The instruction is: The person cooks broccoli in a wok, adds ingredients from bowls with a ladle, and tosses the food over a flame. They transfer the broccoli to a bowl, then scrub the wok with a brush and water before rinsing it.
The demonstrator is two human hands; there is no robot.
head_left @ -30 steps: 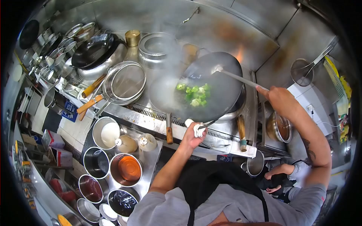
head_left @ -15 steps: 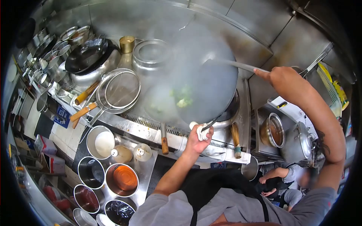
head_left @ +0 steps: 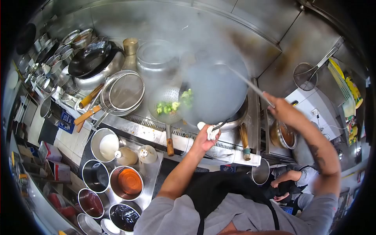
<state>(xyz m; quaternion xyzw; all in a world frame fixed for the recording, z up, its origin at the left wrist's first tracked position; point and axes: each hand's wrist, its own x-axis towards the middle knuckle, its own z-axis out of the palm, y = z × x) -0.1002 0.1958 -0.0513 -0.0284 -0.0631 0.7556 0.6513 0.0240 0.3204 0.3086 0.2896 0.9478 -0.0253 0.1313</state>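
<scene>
My left hand (head_left: 204,139) is closed around the handle of a large wok (head_left: 219,98), with a white cloth (head_left: 212,132) bunched at the grip. The wok is tilted, and steam blurs its inside. My right hand (head_left: 285,111) grips the thin metal shaft of a long-handled wok utensil (head_left: 250,85), which reaches over the wok; steam obscures its head. Left of the wok lies a perforated strainer (head_left: 166,94) with a wooden handle. Green broccoli pieces (head_left: 167,107) lie on it, and more green pieces (head_left: 187,98) show at the wok's left edge.
Several pots of sauces and liquids, one with orange liquid (head_left: 127,183), stand at lower left beside squeeze bottles (head_left: 148,154). Wire strainers (head_left: 125,94) rest on the stove's left. A bamboo brush (head_left: 245,141) lies right of my left hand. Another person (head_left: 291,180) is at lower right.
My right hand has moved down and slightly left with the utensil. Steam over the strainer has thinned, and broccoli now shows clearly there. My left hand has barely moved.
</scene>
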